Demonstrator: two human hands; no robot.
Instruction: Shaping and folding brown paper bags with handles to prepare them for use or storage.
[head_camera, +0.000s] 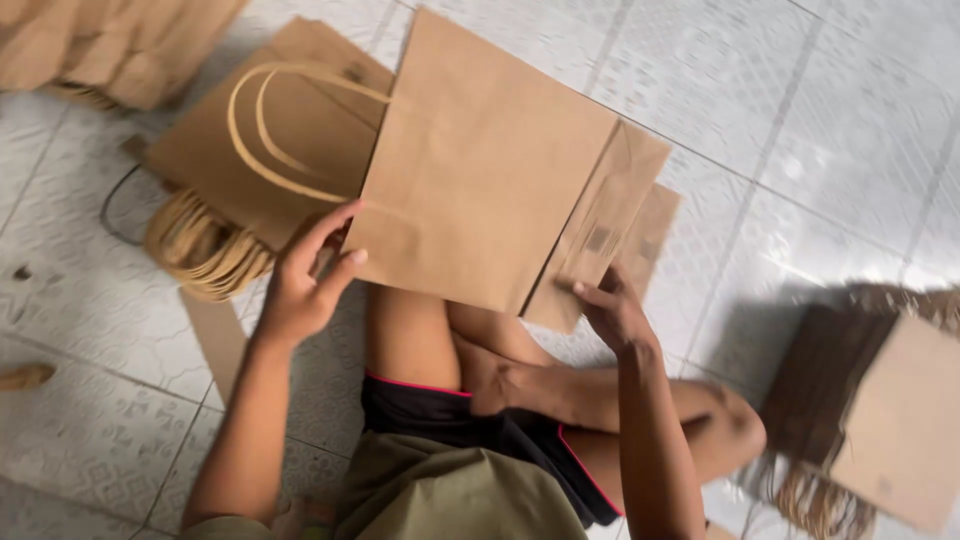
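while seated, both hands (305, 280) (612, 310) grip a brown paper bag (480, 165).

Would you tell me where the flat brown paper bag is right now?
The paper bag lies centre frame, above the knees, held between left hand and right hand.

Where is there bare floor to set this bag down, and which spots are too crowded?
Bare tiled floor lies open at upper right, between the held paper bag and the stack of bags at right. A smaller patch sits at lower left, below the handled bag pile. Crowded: between the left hand and that pile, and the top-left corner stack.
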